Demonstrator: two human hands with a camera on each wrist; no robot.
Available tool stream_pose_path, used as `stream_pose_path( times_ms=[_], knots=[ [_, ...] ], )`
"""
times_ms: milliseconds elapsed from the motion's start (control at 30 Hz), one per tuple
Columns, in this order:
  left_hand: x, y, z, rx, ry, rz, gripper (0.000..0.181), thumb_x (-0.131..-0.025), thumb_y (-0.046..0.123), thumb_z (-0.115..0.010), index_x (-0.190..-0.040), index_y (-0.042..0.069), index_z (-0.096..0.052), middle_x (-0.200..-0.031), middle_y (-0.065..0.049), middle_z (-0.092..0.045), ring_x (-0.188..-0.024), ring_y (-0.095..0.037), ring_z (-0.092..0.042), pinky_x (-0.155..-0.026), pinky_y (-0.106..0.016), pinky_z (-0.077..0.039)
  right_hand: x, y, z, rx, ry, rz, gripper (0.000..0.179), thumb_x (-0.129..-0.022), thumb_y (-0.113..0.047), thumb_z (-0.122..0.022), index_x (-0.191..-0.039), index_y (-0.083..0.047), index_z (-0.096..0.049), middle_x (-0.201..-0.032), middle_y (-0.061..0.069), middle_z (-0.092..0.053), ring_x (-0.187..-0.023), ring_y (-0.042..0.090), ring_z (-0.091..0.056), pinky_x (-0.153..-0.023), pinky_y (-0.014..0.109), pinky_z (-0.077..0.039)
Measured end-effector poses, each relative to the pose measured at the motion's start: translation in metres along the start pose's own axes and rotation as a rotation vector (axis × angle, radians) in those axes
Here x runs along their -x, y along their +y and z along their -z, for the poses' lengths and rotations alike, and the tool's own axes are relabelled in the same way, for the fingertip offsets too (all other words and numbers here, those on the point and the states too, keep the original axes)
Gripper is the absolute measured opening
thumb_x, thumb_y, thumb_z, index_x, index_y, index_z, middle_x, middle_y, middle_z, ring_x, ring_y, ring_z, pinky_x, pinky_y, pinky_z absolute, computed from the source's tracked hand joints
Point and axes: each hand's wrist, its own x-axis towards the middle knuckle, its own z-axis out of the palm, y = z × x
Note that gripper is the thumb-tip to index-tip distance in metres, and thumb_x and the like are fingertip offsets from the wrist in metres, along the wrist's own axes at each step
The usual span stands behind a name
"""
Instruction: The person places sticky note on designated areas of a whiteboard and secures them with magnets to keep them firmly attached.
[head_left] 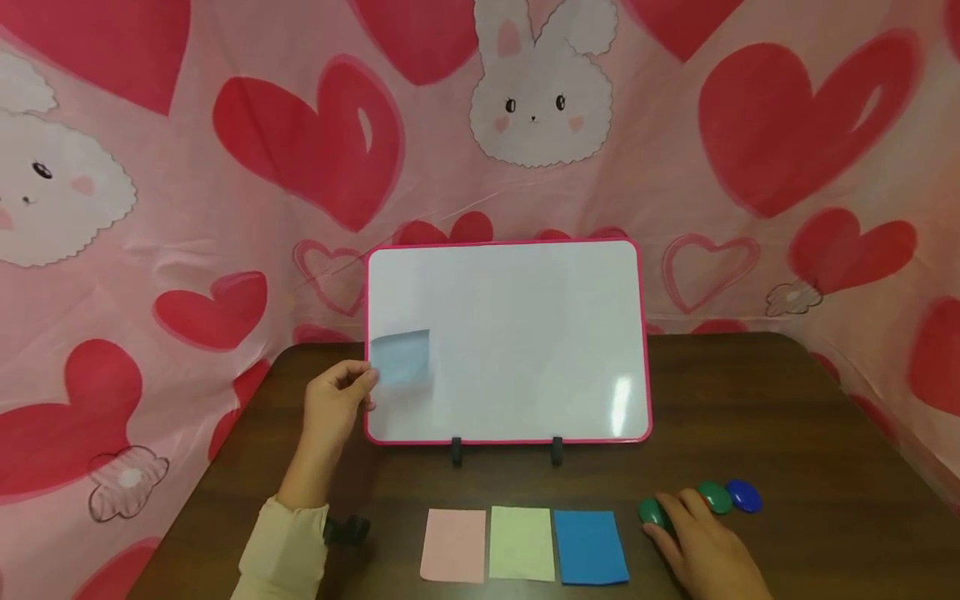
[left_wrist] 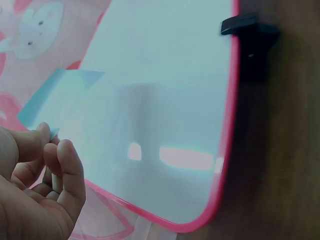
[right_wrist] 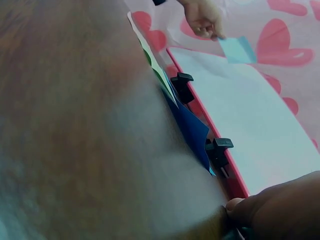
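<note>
Here's your light blue sheet [head_left: 402, 358], up in front of the left side of the whiteboard [head_left: 510, 342], its near edge pinched between thumb and fingers of your left hand [head_left: 333, 398]. The fingertips cover the gripped corner, and whether the sheet touches the board is hard to tell: from the left wrist it tilts up past the board's edge. Over on the right, your right hand [head_left: 708, 542] has thumb and finger closed about the leftmost green magnet [head_left: 650, 511], and those fingers hide part of it. The bottom of the frame cuts that hand off, and its own wrist camera catches only a dark slice of it, the magnet lost underneath. Just beside your knuckles sit the other green magnet [head_left: 715, 497], partly covered, and a blue magnet [head_left: 744, 496] right against it.

Between your hands, on the dark table [head_left: 787, 400], there's a row: pink pad [head_left: 454, 546], pale green pad [head_left: 522, 543], blue pad [head_left: 591, 547]. Behind them, two black clips [head_left: 457, 452] hold the board's lower edge, standing between pads and board. Glare whitens the board's lower right, and a heart-and-rabbit backdrop [head_left: 645, 175] rises behind everything.
</note>
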Motion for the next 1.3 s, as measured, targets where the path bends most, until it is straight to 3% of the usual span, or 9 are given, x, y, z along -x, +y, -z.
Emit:
stream_pose_path(
  times_ms=[167,333,600,867,1100,1300],
  knots=[
    [-0.022,0.001,-0.009,-0.025,0.011,0.034,0.028,-0.093,0.015,-0.074,-0.106,-0.009,-0.069,-0.080,-0.004,-0.060,-0.062,-0.012,-0.052,-0.059,-0.024,-0.055,-0.002,0.001,0.003,0.005,-0.041,-0.031,0.041,-0.090,-0.031,-0.077,-0.118,-0.002,-0.067,-0.104,0.004,-0.055,-0.087,0.024,-0.062,-0.071,0.051,-0.055],
    [-0.034,-0.002,-0.013,-0.010,0.067,0.066,0.029,-0.092,0.019,-0.076,-0.101,-0.009,-0.071,-0.075,-0.006,-0.060,-0.058,-0.013,-0.054,-0.060,-0.025,-0.056,-0.003,0.001,0.004,-0.011,-0.114,-0.076,0.044,-0.092,-0.033,-0.074,-0.123,-0.002,-0.066,-0.108,0.005,-0.055,-0.090,0.024,-0.063,-0.075,0.051,-0.055],
    [-0.049,-0.011,-0.013,-0.058,0.121,0.078,0.031,-0.092,0.024,-0.076,-0.095,-0.007,-0.070,-0.072,-0.004,-0.057,-0.059,-0.012,-0.053,-0.056,-0.023,-0.054,-0.003,0.001,0.001,-0.024,-0.099,-0.071,0.045,-0.092,-0.034,-0.075,-0.123,-0.003,-0.066,-0.107,0.004,-0.056,-0.091,0.024,-0.063,-0.073,0.050,-0.056],
    [-0.055,-0.014,-0.011,-0.148,0.160,0.042,0.033,-0.092,0.026,-0.075,-0.088,-0.006,-0.070,-0.063,-0.002,-0.055,-0.052,-0.015,-0.050,-0.048,-0.027,-0.043,-0.004,0.001,0.002,-0.033,-0.126,-0.094,0.046,-0.093,-0.033,-0.074,-0.125,-0.003,-0.065,-0.109,0.004,-0.055,-0.092,0.025,-0.063,-0.073,0.051,-0.056],
    [-0.056,-0.014,-0.014,-0.365,0.208,-0.018,0.035,-0.093,0.035,-0.071,-0.087,0.001,-0.072,-0.078,-0.009,-0.064,-0.074,-0.024,-0.053,-0.061,-0.035,-0.043,-0.007,-0.001,0.004,-0.020,-0.156,-0.115,0.047,-0.093,-0.034,-0.073,-0.126,-0.002,-0.064,-0.110,0.006,-0.056,-0.093,0.026,-0.063,-0.075,0.052,-0.056],
    [-0.055,-0.012,-0.015,-0.441,0.211,-0.019,0.033,-0.093,0.036,-0.067,-0.086,0.003,-0.069,-0.080,-0.011,-0.063,-0.079,-0.028,-0.055,-0.066,-0.038,-0.043,-0.006,-0.001,0.004,-0.029,-0.157,-0.117,0.046,-0.093,-0.034,-0.073,-0.126,-0.003,-0.064,-0.111,0.006,-0.056,-0.094,0.027,-0.064,-0.075,0.052,-0.056]
  ],
)
